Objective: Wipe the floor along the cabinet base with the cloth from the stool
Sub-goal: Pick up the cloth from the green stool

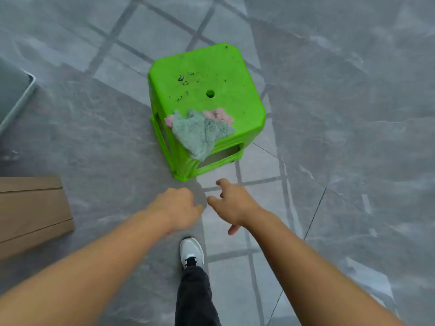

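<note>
A bright green plastic stool (207, 74) stands on the grey tiled floor ahead of me. A crumpled pale green and pink cloth (200, 131) lies on the seat's near edge and hangs over the front. My left hand (177, 208) hovers in front of the stool, fingers curled in, holding nothing. My right hand (231, 203) is beside it, fingers spread and empty. Both hands are short of the cloth and do not touch it.
A wooden cabinet corner (33, 208) juts in at the left. A grey framed panel (16, 95) sits at the upper left. My white shoe (191, 251) and dark trouser leg are below the hands. The stool seat has dark specks and a centre hole.
</note>
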Available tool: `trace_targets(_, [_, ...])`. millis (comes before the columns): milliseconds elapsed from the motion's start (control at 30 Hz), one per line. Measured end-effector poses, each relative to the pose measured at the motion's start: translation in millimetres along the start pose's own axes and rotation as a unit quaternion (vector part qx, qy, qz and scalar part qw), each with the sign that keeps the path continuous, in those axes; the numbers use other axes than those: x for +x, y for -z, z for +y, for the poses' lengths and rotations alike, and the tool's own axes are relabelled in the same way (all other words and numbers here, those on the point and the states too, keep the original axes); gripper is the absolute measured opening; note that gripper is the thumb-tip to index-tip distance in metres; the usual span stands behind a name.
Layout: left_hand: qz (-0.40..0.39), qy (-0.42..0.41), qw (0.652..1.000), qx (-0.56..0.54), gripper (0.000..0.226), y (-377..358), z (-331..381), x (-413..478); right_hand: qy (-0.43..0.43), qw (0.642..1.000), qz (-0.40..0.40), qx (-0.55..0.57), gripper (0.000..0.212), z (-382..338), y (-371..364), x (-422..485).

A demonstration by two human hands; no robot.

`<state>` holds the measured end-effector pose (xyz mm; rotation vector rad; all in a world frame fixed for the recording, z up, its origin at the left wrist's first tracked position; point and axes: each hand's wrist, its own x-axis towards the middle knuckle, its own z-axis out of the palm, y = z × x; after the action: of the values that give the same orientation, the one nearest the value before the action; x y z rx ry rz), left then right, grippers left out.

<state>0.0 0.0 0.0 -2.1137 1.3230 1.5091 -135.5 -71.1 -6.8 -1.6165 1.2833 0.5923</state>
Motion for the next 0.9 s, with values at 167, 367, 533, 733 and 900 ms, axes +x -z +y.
trace_targets(167, [0.312, 0.011, 0.914, -0.258, 0.062, 39, -9, 98, 0.126, 0.951, 0.267, 0.089, 0.066, -29, 45, 106])
trace_targets(367, [0.376, -0.078, 0.824, -0.416, 0.054, 0, -35, 150, 0.163, 0.894, 0.415, 0.045, 0.041, -29, -22, 153])
trace_targets(533, [0.317, -0.082, 0.739, -0.589, 0.031, -83, -108, 146, 0.308, 0.876, 0.363, 0.078, 0.025, -20, -127, 150])
trace_targets(733, [0.296, 0.149, 0.701, -0.632, 0.035, -244, -257, 149, 0.317, 0.944, 0.038, -0.08, 0.005, -8, -303, 210])
trace_targets(900, [0.4, 0.197, 0.681, -0.581, 0.029, -311, -402, 216, 0.387, 0.912, 0.011, -0.135, 0.037, -64, -443, 316])
